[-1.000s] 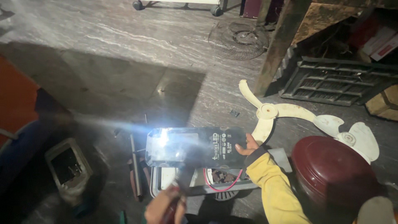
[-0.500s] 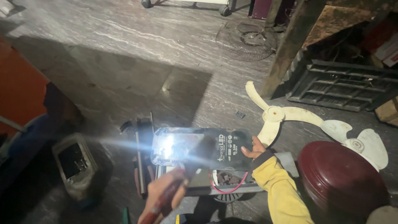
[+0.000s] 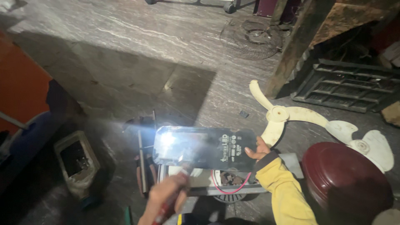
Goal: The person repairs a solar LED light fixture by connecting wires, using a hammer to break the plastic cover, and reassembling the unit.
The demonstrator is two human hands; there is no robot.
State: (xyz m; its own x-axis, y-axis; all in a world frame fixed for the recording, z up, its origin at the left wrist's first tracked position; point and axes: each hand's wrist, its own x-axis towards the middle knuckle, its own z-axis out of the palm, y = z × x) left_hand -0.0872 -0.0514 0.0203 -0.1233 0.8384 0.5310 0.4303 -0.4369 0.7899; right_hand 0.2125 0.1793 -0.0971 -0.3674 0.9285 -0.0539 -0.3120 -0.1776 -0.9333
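Wide bare floor (image 3: 137,54) opens up ahead and to the left, nothing on it, plenty of room for a hand to sweep through. Close in, it gets tight. The dark panel (image 3: 204,148) sits flat across the middle, held at its right end by the right hand (image 3: 257,151), blocking the way down to the box (image 3: 233,180) beneath. The left hand (image 3: 164,196) with its tool (image 3: 183,171) crowds the near edge. Left of the panel, loose tools (image 3: 143,166) and a grey casing (image 3: 75,160) narrow the gap. On the right, the maroon dome (image 3: 346,183) and white fan blades (image 3: 316,125) close that side. Behind them a wooden post (image 3: 298,46) and black grille (image 3: 350,85) wall off the far right.
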